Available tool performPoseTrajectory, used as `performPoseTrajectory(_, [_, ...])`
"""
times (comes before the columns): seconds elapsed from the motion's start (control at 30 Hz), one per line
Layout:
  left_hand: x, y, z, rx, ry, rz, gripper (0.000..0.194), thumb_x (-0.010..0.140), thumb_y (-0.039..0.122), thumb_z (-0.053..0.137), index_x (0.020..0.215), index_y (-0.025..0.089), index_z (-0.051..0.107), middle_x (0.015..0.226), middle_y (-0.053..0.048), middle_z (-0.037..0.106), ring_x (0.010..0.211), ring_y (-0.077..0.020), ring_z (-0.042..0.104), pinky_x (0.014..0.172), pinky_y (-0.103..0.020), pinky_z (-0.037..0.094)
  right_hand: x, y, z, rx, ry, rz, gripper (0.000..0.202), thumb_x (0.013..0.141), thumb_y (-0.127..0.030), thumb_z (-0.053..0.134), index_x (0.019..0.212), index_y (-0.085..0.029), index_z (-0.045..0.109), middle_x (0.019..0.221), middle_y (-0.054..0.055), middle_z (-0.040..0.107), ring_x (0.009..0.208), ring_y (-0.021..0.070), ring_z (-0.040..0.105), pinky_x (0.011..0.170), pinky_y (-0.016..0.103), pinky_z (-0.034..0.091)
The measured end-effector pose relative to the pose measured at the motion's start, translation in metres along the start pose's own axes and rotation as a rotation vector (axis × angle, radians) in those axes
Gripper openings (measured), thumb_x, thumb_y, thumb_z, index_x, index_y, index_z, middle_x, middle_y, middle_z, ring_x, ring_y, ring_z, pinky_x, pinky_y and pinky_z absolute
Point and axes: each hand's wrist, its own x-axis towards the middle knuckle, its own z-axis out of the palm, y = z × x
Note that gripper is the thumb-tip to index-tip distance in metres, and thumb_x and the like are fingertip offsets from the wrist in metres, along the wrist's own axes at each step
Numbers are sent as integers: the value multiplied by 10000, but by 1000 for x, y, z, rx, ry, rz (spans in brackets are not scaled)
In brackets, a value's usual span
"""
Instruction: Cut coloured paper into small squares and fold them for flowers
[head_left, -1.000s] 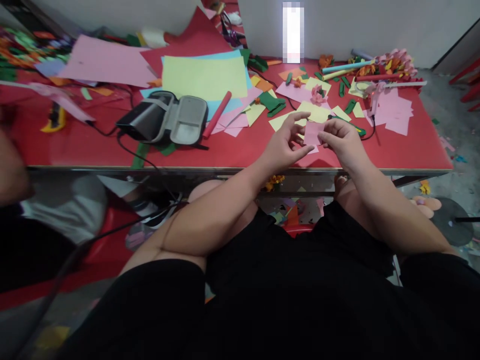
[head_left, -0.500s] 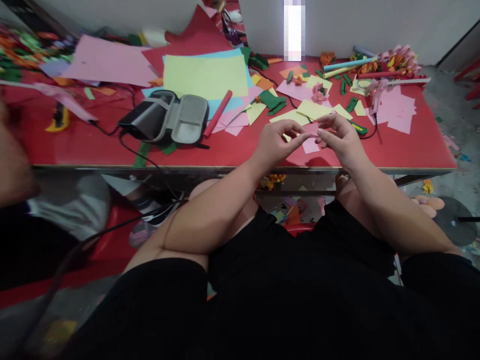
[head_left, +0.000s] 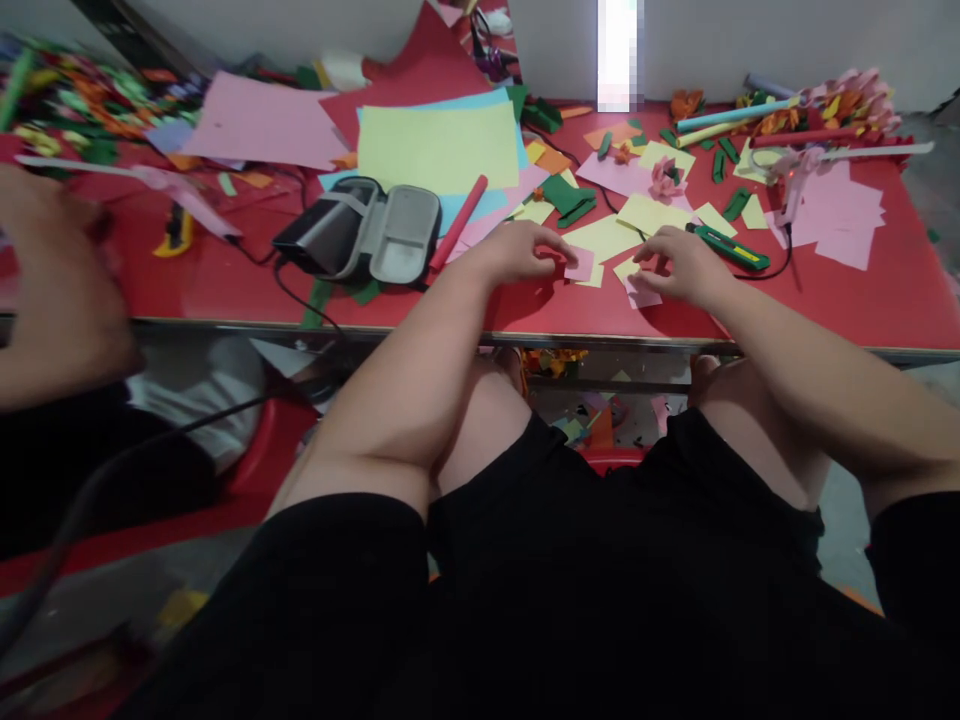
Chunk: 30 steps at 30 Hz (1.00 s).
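A small pink paper square (head_left: 580, 264) lies on the red worktop (head_left: 825, 300), pinched at its edge by your left hand (head_left: 517, 252). Your right hand (head_left: 675, 268) presses another pink scrap (head_left: 642, 294) flat, beside yellow pieces (head_left: 622, 268).

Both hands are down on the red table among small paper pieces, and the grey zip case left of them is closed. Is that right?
Not quite: the head view shows the grey zip case lying open, its lid folded back. The rest holds: the left hand and the right hand are both down on the red table, each at a small pink paper piece.
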Motion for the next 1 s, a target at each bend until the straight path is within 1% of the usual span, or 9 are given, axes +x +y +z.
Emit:
performPoseTrajectory(0.1, [-6,-3,6,-8,15,-9,185,799,357,797,935,299,907,990,-79,904,911,-264,781,858,-428,601,25,12,10,-33,-67,-41,466,884,-484,1035,1298,-323,896,1325,111,825,1057,333,796,1011,581,689])
performPoseTrajectory(0.17, [-8,-2,17,-16,43,-8,224,801,358,830,1014,301,865,1044,-74,900,955,-266,805,886,-425,606,37,16,17,-33,-98,-40,618,759,-510,1132,1293,-310,894,1206,108,838,1056,359,786,956,573,683])
performPoseTrajectory(0.27, [-7,0,36,28,66,-29,493,753,369,952,1228,326,828,1138,-60,889,928,-256,790,837,-407,586,47,22,24,-11,-159,-17,571,737,-518,1149,1201,-309,889,1028,76,815,1012,362,777,890,549,668])
performPoseTrajectory(0.37, [-7,3,46,78,28,-34,617,747,327,988,1345,337,836,1136,-52,874,922,-261,778,834,-405,580,45,26,22,-23,-129,-42,471,818,-497,1093,1201,-319,882,1070,79,808,1088,381,786,957,577,677])
performPoseTrajectory(0.47, [-6,9,47,29,7,-37,500,797,266,955,1287,326,872,1082,-48,861,919,-257,782,848,-399,593,37,23,17,-75,-29,-75,427,939,-493,988,1316,-330,872,1276,127,802,1273,437,767,1096,660,663])
performPoseTrajectory(0.6, [-1,13,47,-183,62,-78,235,924,296,912,1156,283,878,1032,-63,855,874,-237,777,831,-396,621,28,-3,16,-118,18,-109,365,1049,-511,870,1371,-340,865,1432,168,782,1430,502,693,1200,741,604])
performPoseTrajectory(0.77, [6,11,44,-245,98,-138,168,951,264,885,1119,264,883,948,-60,827,838,-223,742,818,-399,628,22,-30,32,-128,-52,-146,323,1033,-530,904,1277,-320,880,1533,172,767,1499,560,616,1233,800,519])
performPoseTrajectory(0.87, [2,13,32,-192,133,-197,178,965,255,848,1137,254,893,964,-58,834,806,-223,720,748,-384,607,20,-30,40,-100,-52,-150,301,990,-516,953,1211,-323,886,1532,159,758,1503,557,595,1240,795,496])
performPoseTrajectory(1.0, [-3,15,18,-138,75,-281,167,982,290,852,1138,250,896,1011,-72,867,762,-231,732,715,-398,620,19,-28,42,-97,-29,-124,304,1016,-492,916,1267,-323,887,1575,165,755,1533,559,587,1247,784,485])
